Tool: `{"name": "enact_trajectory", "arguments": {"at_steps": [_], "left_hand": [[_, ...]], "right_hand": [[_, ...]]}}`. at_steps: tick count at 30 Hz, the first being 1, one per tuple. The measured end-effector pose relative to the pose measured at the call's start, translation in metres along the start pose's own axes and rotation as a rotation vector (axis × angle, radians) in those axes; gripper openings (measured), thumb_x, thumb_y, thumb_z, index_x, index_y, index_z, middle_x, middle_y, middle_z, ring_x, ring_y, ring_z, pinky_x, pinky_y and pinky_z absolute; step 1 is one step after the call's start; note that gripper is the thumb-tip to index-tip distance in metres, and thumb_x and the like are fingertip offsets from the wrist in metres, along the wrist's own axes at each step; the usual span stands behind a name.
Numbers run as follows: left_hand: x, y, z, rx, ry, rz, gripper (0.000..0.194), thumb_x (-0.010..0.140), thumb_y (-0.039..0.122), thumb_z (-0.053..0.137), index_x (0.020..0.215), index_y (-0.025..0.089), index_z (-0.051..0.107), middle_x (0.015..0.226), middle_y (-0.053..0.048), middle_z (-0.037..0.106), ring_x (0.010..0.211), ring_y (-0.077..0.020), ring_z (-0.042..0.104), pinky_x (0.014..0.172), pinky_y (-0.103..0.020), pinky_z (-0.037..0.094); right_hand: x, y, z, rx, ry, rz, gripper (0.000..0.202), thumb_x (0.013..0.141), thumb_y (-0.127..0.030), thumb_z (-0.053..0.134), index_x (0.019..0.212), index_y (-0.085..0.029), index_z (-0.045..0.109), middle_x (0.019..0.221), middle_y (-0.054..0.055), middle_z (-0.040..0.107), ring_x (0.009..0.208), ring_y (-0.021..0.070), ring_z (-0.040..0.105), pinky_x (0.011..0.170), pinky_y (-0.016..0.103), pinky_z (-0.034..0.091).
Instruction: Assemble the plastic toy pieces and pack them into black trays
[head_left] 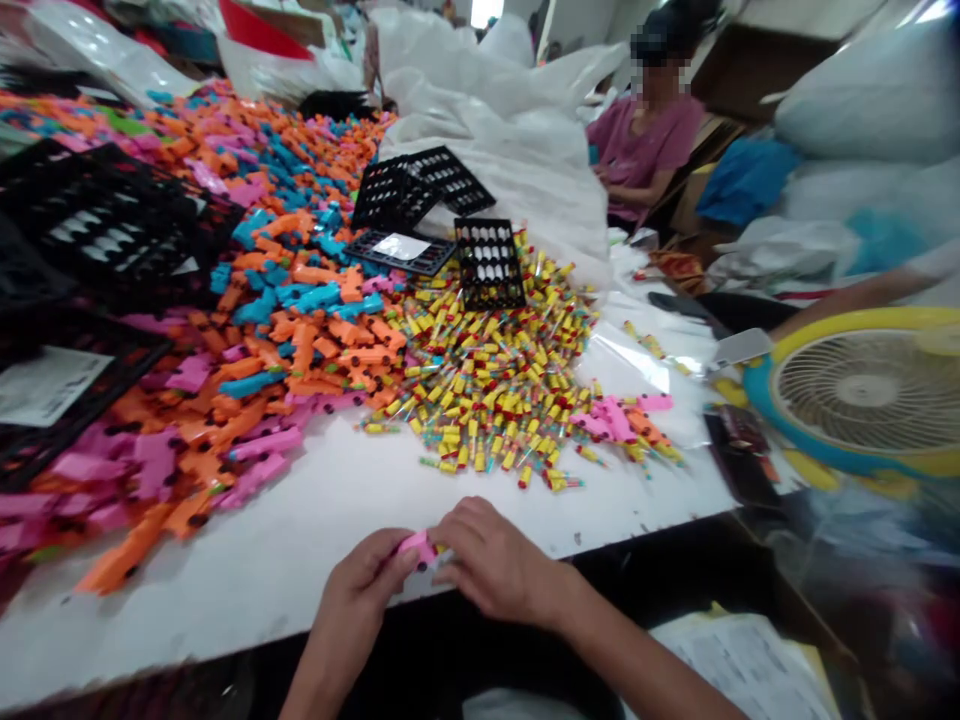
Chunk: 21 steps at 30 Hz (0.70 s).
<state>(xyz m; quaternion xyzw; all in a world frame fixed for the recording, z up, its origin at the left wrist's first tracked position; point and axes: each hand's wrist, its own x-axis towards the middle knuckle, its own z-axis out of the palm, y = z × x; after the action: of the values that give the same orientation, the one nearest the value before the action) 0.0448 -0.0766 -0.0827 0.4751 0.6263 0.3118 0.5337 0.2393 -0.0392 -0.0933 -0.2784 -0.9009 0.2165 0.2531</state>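
Observation:
My left hand (375,572) is closed on a small pink plastic toy (417,547) with a dark wheel-like spot, near the front edge of the table. Against the toy's right end, the fingers of my right hand (486,560) are pinched together. A bit of yellow and clear plastic shows between them, like one of the small tubes; most of it is hidden. Beyond my hands spreads a heap of small clear tubes (487,400) with yellow labels and red ends. To its left lies a big pile of orange, blue and pink plastic toys (300,340).
Black plastic trays (489,262) rest on the heaps, with more trays (112,230) at left. A few pink and orange toys (615,420) lie at right. A yellow and blue fan (862,390) stands at the right edge. Another person (649,150) sits beyond the white sacking (495,150).

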Motion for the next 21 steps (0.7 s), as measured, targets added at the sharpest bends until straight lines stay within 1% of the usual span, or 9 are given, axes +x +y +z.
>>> {"name": "enact_trajectory", "arguments": {"at_steps": [3, 6, 9, 11, 12, 14, 16, 18, 21], "left_hand": [[0.003, 0.001, 0.002, -0.007, -0.043, -0.037, 0.040, 0.072, 0.060, 0.059, 0.077, 0.021, 0.068, 0.065, 0.002, 0.059, 0.062, -0.0155, 0.048, 0.061, -0.027, 0.042], [0.011, -0.001, 0.007, 0.089, -0.120, -0.048, 0.042, 0.071, 0.063, 0.057, 0.073, 0.022, 0.067, 0.063, 0.002, 0.060, 0.062, -0.0167, 0.050, 0.059, -0.028, 0.044], [0.020, -0.003, 0.013, 0.192, -0.104, 0.061, 0.040, 0.078, 0.059, 0.052, 0.086, 0.024, 0.069, 0.082, -0.002, 0.069, 0.079, -0.0209, 0.062, 0.075, -0.032, 0.052], [0.026, -0.005, 0.011, 0.250, 0.036, 0.206, 0.043, 0.084, 0.055, 0.047, 0.109, 0.025, 0.064, 0.107, -0.006, 0.068, 0.098, -0.0222, 0.063, 0.090, -0.037, 0.052], [0.029, -0.006, 0.006, 0.298, 0.129, 0.276, 0.046, 0.086, 0.053, 0.045, 0.120, 0.024, 0.058, 0.118, -0.008, 0.064, 0.105, -0.0226, 0.062, 0.094, -0.039, 0.051], [0.039, -0.009, -0.014, 0.465, 0.326, 0.373, 0.050, 0.089, 0.048, 0.042, 0.129, 0.018, 0.052, 0.129, -0.015, 0.058, 0.117, -0.0255, 0.056, 0.101, -0.044, 0.047], [0.048, -0.012, -0.041, 0.695, 0.541, 0.369, 0.051, 0.090, 0.042, 0.041, 0.128, 0.010, 0.052, 0.135, -0.021, 0.052, 0.129, -0.0315, 0.045, 0.108, -0.051, 0.038], [0.054, -0.015, -0.065, 0.913, 0.693, 0.255, 0.050, 0.090, 0.034, 0.041, 0.131, 0.006, 0.049, 0.143, -0.025, 0.044, 0.136, -0.0380, 0.035, 0.109, -0.058, 0.032], [0.060, -0.022, -0.079, 1.100, 0.710, 0.146, 0.049, 0.091, 0.027, 0.040, 0.136, 0.008, 0.046, 0.147, -0.026, 0.039, 0.138, -0.0398, 0.031, 0.105, -0.062, 0.031]], "right_hand": [[-0.005, -0.006, 0.013, -0.187, 0.098, 0.018, 0.020, 0.096, -0.030, 0.044, 0.098, -0.015, 0.056, 0.078, 0.006, 0.060, 0.074, 0.0190, 0.049, 0.068, 0.033, 0.040], [-0.006, 0.002, 0.028, -0.239, 0.149, 0.006, 0.027, 0.099, -0.033, 0.037, 0.087, -0.016, 0.055, 0.071, 0.004, 0.058, 0.067, 0.0173, 0.046, 0.063, 0.031, 0.038], [-0.016, 0.021, 0.025, -0.228, 0.152, -0.016, 0.032, 0.099, -0.040, 0.036, 0.086, -0.018, 0.055, 0.070, 0.002, 0.059, 0.066, 0.0159, 0.049, 0.064, 0.029, 0.040], [-0.033, 0.039, 0.004, -0.264, 0.235, 0.052, 0.031, 0.100, -0.040, 0.035, 0.091, -0.019, 0.057, 0.073, 0.003, 0.062, 0.068, 0.0161, 0.053, 0.066, 0.029, 0.043], [-0.045, 0.051, -0.011, -0.318, 0.350, 0.137, 0.035, 0.100, -0.041, 0.032, 0.094, -0.020, 0.058, 0.075, 0.004, 0.063, 0.070, 0.0175, 0.055, 0.066, 0.030, 0.044], [-0.066, 0.083, -0.044, -0.444, 0.473, 0.409, 0.041, 0.097, -0.051, 0.033, 0.100, -0.020, 0.060, 0.079, 0.007, 0.064, 0.071, 0.0211, 0.057, 0.068, 0.035, 0.047], [-0.077, 0.115, -0.071, -0.583, 0.534, 0.625, 0.052, 0.090, -0.060, 0.042, 0.107, -0.015, 0.060, 0.085, 0.012, 0.065, 0.077, 0.0264, 0.059, 0.072, 0.041, 0.049], [-0.077, 0.130, -0.083, -0.730, 0.567, 0.672, 0.058, 0.091, -0.058, 0.042, 0.120, -0.010, 0.057, 0.109, 0.022, 0.064, 0.102, 0.0360, 0.058, 0.087, 0.053, 0.045], [-0.060, 0.111, -0.065, -0.728, 0.599, 0.530, 0.045, 0.094, -0.043, 0.045, 0.125, -0.012, 0.056, 0.122, 0.021, 0.060, 0.116, 0.0355, 0.053, 0.096, 0.055, 0.042]]}}
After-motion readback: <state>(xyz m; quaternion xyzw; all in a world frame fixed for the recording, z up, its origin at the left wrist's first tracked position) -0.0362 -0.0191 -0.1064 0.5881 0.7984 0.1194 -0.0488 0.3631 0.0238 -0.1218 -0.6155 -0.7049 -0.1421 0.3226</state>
